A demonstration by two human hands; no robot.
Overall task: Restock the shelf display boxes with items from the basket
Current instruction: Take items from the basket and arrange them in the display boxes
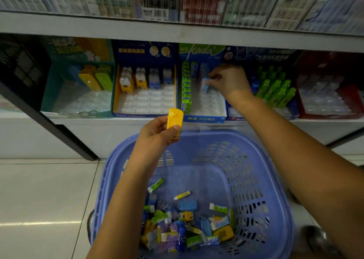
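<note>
Head view: left hand (157,132) pinched a yellow case (175,121) just above the basket (256,180) rim. Right hand (229,81), beyond the basket, closed on a pale packet (205,84) inside the blue display box (204,118). Case looked light, rigid, slick; best held by its sides.

Purple basket (197,146) of assorted small items (189,227) below half-empty display boxes (145,93)
</note>
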